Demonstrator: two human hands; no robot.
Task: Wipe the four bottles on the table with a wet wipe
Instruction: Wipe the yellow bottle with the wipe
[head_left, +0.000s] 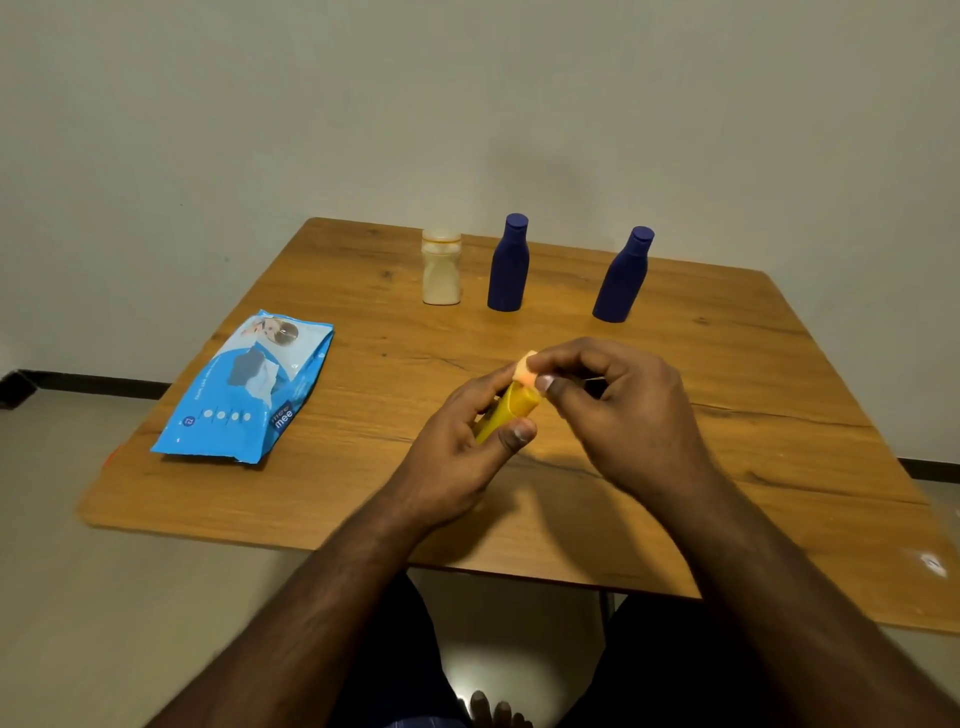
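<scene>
My left hand (457, 441) grips a small yellow bottle (511, 410), held tilted over the middle of the wooden table (363, 493). My right hand (623, 410) pinches a small whitish wipe (527, 366) against the bottle's top end with thumb and fingers. Three other bottles stand upright in a row at the far side: a cream one (441, 267) on the left, a dark blue one (509, 265) in the middle, and a second dark blue one (623, 275) on the right.
A blue pack of wet wipes (249, 384) lies flat on the table's left part, near its left edge. A pale wall rises behind the table. My legs and a foot show below the near edge.
</scene>
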